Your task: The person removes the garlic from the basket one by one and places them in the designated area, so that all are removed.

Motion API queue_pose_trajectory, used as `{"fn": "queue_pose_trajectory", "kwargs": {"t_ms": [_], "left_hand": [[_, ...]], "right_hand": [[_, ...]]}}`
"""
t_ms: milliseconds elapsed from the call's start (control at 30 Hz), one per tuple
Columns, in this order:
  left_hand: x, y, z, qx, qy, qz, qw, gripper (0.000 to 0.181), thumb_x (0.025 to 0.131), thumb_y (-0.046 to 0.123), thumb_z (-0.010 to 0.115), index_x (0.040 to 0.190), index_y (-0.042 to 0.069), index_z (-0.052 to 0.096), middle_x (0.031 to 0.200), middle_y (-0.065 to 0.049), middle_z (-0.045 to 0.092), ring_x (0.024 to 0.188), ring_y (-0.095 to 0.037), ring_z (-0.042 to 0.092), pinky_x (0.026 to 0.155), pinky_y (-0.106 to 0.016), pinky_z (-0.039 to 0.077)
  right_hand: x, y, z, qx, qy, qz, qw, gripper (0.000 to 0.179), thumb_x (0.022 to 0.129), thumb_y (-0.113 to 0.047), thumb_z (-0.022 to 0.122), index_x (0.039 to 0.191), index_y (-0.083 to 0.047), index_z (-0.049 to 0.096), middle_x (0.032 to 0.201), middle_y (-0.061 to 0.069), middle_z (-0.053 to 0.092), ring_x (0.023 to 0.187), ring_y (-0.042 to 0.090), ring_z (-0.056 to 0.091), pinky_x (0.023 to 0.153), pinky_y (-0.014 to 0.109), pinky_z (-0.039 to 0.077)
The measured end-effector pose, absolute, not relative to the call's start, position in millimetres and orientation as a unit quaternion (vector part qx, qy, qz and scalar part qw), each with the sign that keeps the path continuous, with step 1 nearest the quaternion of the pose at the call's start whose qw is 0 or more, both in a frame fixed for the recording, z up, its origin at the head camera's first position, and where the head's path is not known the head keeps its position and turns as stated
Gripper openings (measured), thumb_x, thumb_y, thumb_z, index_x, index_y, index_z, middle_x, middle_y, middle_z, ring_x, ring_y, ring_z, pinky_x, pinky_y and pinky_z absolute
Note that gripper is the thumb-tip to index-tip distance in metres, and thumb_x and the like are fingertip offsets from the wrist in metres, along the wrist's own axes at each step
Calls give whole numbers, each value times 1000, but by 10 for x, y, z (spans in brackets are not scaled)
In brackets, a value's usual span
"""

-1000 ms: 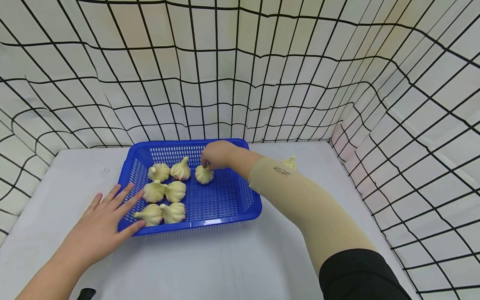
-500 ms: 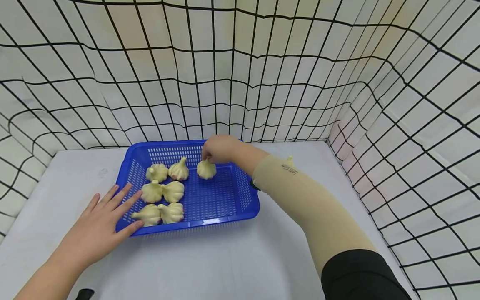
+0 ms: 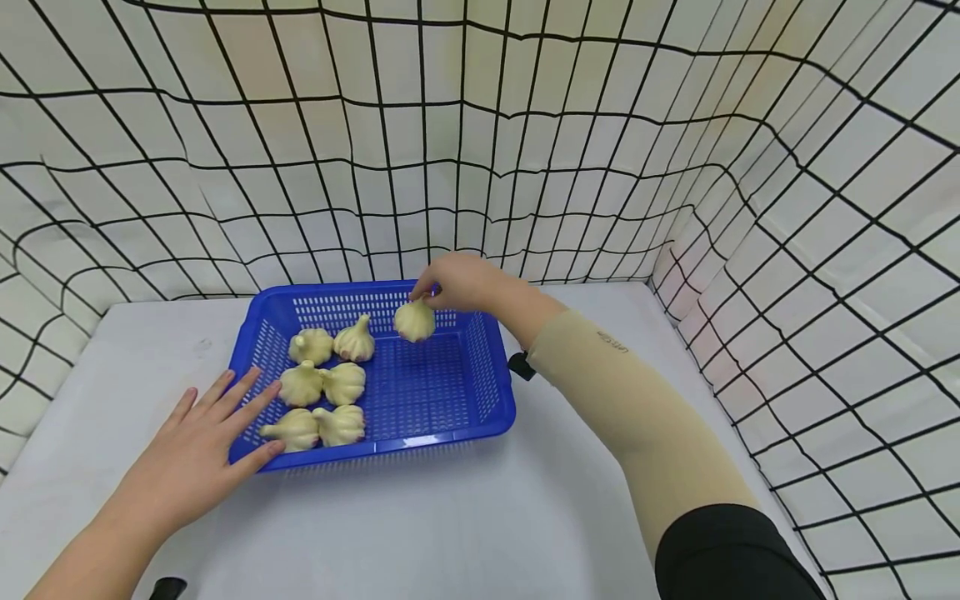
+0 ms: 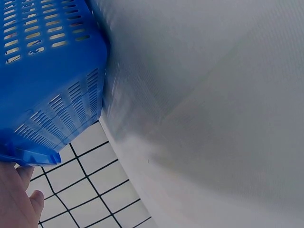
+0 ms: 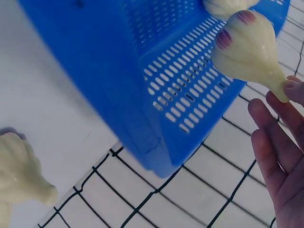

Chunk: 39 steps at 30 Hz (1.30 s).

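Observation:
In the head view my right hand (image 3: 465, 282) pinches a pale garlic bulb (image 3: 415, 321) by its stem, over the back of a blue plastic basket (image 3: 435, 440). The right wrist view shows thumb and fingertips on the stem of this garlic bulb (image 5: 249, 47), its purple-marked base turned away from the hand. My left hand (image 3: 206, 450) lies with spread, straight fingers across the basket's left rim. Several other garlic bulbs (image 3: 343, 384) sit in rows in the left half of the basket. From the left wrist, the hand (image 4: 19, 197) shows under the basket's rim (image 4: 33, 154).
More garlic (image 5: 21, 171) lies on the white table (image 3: 420, 525) to the right of the basket, hidden behind the right sleeve (image 3: 637, 400) in the head view. Black netting (image 3: 420, 167) over white walls encloses the table at the back and sides.
My right hand has raised the garlic bulb from low in the basket, up and slightly toward the back. The left hand keeps its place on the rim.

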<state>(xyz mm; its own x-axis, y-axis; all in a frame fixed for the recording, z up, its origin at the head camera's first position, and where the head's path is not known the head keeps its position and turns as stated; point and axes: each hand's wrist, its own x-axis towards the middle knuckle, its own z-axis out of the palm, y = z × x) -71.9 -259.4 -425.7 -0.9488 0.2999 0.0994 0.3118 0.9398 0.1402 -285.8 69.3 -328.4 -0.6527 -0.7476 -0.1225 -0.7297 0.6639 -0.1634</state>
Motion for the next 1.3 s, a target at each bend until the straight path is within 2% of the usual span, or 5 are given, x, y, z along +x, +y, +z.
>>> {"fn": "queue_pose_trajectory", "kwargs": {"t_ms": [233, 533, 800, 967, 1300], "left_hand": [[-729, -2598, -4259, -153, -984, -77, 39, 83, 94, 60, 56, 159, 19, 25, 162, -20, 21, 151, -40, -2, 113, -46, -24], [-729, -2603, -4270, -156, -984, -82, 41, 83, 94, 59, 56, 159, 19, 24, 162, -20, 21, 150, -40, -1, 114, -46, -24], [-719, -2613, -4271, -153, -984, -85, 40, 83, 94, 59, 56, 159, 18, 24, 162, -21, 21, 151, -40, -3, 113, -47, -24], [-725, -2614, -4274, -155, -983, -86, 42, 83, 94, 59, 56, 159, 19, 24, 161, -21, 22, 151, -39, -3, 114, -47, -24], [-724, -2609, -4287, -156, -983, -86, 44, 83, 93, 60, 57, 159, 20, 25, 161, -22, 22, 150, -41, -2, 114, -47, -24]], "right_hand": [[-2944, 953, -3224, -360, 921, -121, 91, 26, 98, -23, 63, 121, -23, 73, 119, -7, 69, 105, 11, 63, 89, 27, 51], [-2956, 1367, -3105, -320, 931, -161, 72, 26, 98, -26, 63, 121, -25, 73, 111, -6, 68, 106, 16, 64, 79, 27, 54], [-2954, 1762, -3117, -281, 940, -180, 66, 24, 98, -22, 64, 120, -24, 74, 119, -4, 69, 111, 18, 63, 86, 33, 54], [-2931, 2057, -3154, -249, 949, -184, 59, 25, 97, -20, 65, 120, -22, 74, 116, 0, 69, 104, 20, 64, 85, 35, 55], [-2851, 2741, -3287, -175, 962, -197, 65, 27, 98, -19, 61, 123, -19, 72, 119, 5, 66, 83, 22, 67, 66, 34, 53]]}}
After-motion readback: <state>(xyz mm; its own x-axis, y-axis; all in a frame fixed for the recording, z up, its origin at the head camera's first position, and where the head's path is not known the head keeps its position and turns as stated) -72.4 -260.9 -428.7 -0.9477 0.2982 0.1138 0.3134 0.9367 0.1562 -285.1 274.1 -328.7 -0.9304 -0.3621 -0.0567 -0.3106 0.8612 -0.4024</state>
